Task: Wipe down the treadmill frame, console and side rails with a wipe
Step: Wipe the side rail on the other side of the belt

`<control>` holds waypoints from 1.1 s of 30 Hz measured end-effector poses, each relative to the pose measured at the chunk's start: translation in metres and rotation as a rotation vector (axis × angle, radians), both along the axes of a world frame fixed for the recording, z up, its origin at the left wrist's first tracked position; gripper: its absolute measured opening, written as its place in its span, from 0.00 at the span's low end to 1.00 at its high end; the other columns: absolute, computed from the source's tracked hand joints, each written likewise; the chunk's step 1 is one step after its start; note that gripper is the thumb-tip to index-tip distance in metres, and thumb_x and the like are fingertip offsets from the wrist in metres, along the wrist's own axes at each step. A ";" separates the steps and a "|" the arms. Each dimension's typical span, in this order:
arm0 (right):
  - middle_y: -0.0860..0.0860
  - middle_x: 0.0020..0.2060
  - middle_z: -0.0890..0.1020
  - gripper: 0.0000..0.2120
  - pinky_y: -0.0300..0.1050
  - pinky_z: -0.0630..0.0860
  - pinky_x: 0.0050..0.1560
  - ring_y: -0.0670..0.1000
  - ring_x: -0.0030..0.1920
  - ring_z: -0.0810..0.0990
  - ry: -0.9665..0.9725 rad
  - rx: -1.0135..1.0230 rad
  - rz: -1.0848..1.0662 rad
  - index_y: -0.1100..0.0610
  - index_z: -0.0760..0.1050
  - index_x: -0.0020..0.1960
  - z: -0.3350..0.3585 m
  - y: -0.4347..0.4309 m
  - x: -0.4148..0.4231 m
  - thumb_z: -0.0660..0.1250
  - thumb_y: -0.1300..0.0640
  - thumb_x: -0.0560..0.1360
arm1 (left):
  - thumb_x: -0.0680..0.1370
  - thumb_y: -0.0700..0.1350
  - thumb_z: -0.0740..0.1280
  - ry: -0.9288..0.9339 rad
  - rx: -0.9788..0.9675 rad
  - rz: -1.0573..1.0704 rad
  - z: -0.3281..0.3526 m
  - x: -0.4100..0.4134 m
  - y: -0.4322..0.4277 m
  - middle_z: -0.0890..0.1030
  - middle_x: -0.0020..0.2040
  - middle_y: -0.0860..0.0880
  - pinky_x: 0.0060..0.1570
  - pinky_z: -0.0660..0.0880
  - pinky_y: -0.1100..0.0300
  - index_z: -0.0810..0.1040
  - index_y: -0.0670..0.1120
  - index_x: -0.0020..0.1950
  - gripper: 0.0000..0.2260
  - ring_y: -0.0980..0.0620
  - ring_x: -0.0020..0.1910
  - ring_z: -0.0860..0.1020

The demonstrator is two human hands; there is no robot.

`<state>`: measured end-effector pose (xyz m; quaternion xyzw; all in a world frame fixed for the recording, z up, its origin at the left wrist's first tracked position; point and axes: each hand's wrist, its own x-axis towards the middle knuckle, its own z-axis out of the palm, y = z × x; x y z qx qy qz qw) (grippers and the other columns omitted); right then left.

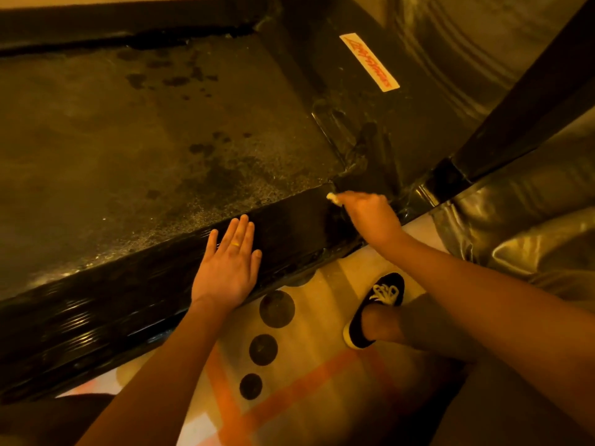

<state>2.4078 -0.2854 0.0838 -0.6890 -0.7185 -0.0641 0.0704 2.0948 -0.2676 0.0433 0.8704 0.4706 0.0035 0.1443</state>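
Patterned floor (322,365) is seen beside the rail (145,284), on which the left hand (227,268) is laid flat; a wipe (333,197) is gripped by the right hand (370,217).

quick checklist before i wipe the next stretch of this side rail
1. Wipe gripped in right hand: ok.
2. Wipe pressed onto the side rail: cannot tell, the hand is blurred.
3. Left hand flat on the rail, bracing: ok.
4. Rail free for a stroke back toward you: not ok, the left hand lies on it.
5. Belt spotless: not ok, dark spots.
6. Shoe on the floor, off the rail: ok.
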 end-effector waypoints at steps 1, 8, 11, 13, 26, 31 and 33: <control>0.57 0.35 0.84 0.12 0.45 0.78 0.30 0.56 0.32 0.84 0.032 0.135 -0.054 0.57 0.83 0.54 0.009 0.006 0.007 0.62 0.54 0.79 | 0.83 0.58 0.37 -0.002 0.000 0.002 -0.001 0.000 0.000 0.41 0.80 0.51 0.79 0.40 0.48 0.46 0.47 0.82 0.29 0.52 0.80 0.39; 0.61 0.66 0.76 0.19 0.55 0.74 0.56 0.64 0.60 0.78 0.023 -0.334 -0.263 0.58 0.69 0.72 0.020 0.029 0.033 0.54 0.53 0.84 | 0.82 0.59 0.36 -0.013 0.022 0.000 -0.005 -0.001 0.000 0.45 0.82 0.50 0.79 0.42 0.46 0.47 0.47 0.82 0.30 0.51 0.81 0.41; 0.55 0.81 0.47 0.30 0.55 0.45 0.78 0.56 0.80 0.47 0.138 -0.518 -0.226 0.59 0.46 0.82 -0.006 0.021 0.037 0.49 0.47 0.85 | 0.84 0.59 0.38 -0.026 0.048 -0.006 -0.009 -0.002 0.001 0.49 0.82 0.48 0.79 0.47 0.44 0.51 0.46 0.82 0.29 0.50 0.81 0.45; 0.54 0.81 0.42 0.31 0.52 0.37 0.77 0.52 0.80 0.39 0.113 -0.542 -0.207 0.57 0.41 0.81 -0.011 0.028 0.045 0.45 0.44 0.85 | 0.84 0.58 0.41 -0.028 0.067 -0.009 -0.012 -0.002 0.002 0.52 0.82 0.47 0.79 0.51 0.42 0.54 0.45 0.81 0.29 0.50 0.81 0.48; 0.54 0.80 0.38 0.31 0.54 0.40 0.78 0.55 0.79 0.36 -0.174 -0.628 -0.084 0.58 0.39 0.81 -0.004 0.171 0.075 0.43 0.44 0.85 | 0.84 0.55 0.48 -0.002 0.162 -0.008 -0.017 -0.001 0.002 0.59 0.80 0.44 0.76 0.52 0.43 0.61 0.42 0.80 0.27 0.47 0.80 0.56; 0.54 0.80 0.40 0.31 0.55 0.41 0.78 0.57 0.80 0.38 -0.235 -0.622 -0.048 0.58 0.41 0.81 -0.008 0.227 0.062 0.44 0.44 0.85 | 0.84 0.55 0.48 -0.016 0.175 -0.019 -0.016 -0.002 0.001 0.60 0.80 0.43 0.76 0.53 0.44 0.61 0.43 0.79 0.27 0.45 0.79 0.58; 0.54 0.80 0.40 0.31 0.55 0.40 0.78 0.57 0.80 0.38 -0.247 -0.620 -0.031 0.58 0.41 0.81 -0.009 0.244 0.060 0.44 0.44 0.85 | 0.84 0.55 0.49 -0.020 0.181 -0.016 -0.016 -0.003 0.001 0.61 0.80 0.43 0.76 0.54 0.44 0.61 0.43 0.79 0.27 0.45 0.79 0.59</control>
